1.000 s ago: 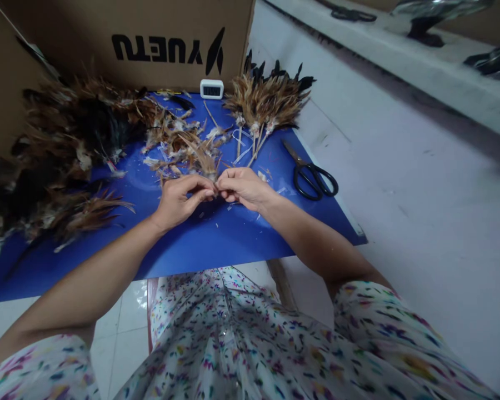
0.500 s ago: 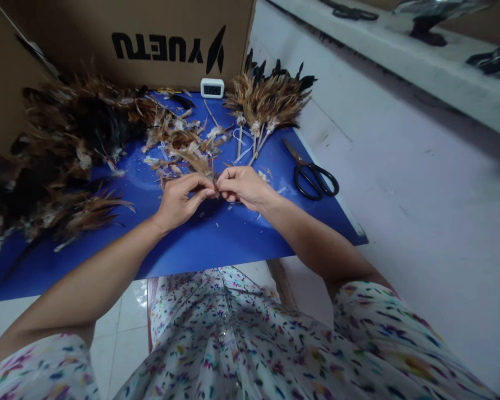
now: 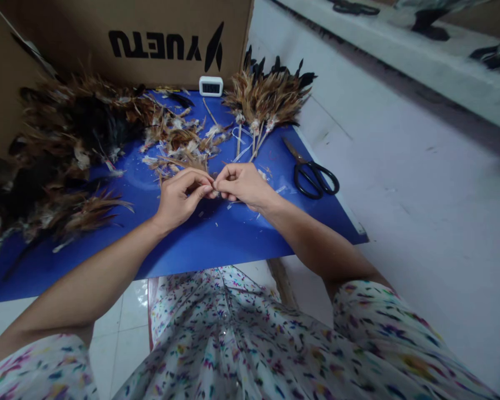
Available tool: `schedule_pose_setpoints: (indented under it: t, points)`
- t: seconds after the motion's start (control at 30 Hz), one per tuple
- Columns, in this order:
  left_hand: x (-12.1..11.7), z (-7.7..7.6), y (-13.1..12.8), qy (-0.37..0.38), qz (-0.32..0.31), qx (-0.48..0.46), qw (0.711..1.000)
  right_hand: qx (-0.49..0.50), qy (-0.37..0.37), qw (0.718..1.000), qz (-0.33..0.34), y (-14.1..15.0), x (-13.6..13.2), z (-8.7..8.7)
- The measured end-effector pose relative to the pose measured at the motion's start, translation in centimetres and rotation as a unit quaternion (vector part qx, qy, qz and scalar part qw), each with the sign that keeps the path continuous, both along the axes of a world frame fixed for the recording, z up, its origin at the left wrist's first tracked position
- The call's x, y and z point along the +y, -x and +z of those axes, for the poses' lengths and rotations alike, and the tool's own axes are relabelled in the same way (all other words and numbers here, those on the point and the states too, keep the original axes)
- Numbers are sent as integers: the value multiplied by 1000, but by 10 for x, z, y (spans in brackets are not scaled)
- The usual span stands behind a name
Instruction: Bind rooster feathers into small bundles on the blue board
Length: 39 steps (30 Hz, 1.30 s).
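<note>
My left hand (image 3: pixel 182 199) and my right hand (image 3: pixel 245 186) meet over the blue tabletop (image 3: pixel 216 236), fingertips almost touching. Both are closed in a pinch on a small feather tuft (image 3: pixel 215 192), mostly hidden by the fingers. Just beyond them lies a scatter of loose brown and white feathers (image 3: pixel 181 139). Bundles of brown feathers with black tips (image 3: pixel 270 94), bound to thin sticks (image 3: pixel 256 141), rest behind my right hand. Black-handled scissors (image 3: pixel 312 175) lie to the right, blades pointing away from me.
A large heap of brown and black feathers (image 3: pixel 66 139) covers the table's left side. A small white digital clock (image 3: pixel 210 86) stands before a cardboard box (image 3: pixel 170 69) at the back. A pale wall (image 3: pixel 400 183) borders the table on the right.
The brownish feather that stuck out beyond my fingers now shows less, mostly covered by my left hand. Both hands stay pinched together in nearly the same place.
</note>
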<state>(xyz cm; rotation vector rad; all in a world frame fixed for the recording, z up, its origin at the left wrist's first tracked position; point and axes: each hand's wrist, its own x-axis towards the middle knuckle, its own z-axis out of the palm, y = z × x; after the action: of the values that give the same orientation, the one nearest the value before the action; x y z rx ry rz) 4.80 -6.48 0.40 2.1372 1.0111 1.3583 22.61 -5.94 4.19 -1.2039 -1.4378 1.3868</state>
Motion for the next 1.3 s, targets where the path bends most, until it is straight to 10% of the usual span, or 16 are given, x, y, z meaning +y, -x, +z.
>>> schedule_pose_setpoints:
  t: [1.3]
  points:
    - [11, -8, -1, 141, -79, -239, 957, -101, -160, 973, 128, -10, 3, -8]
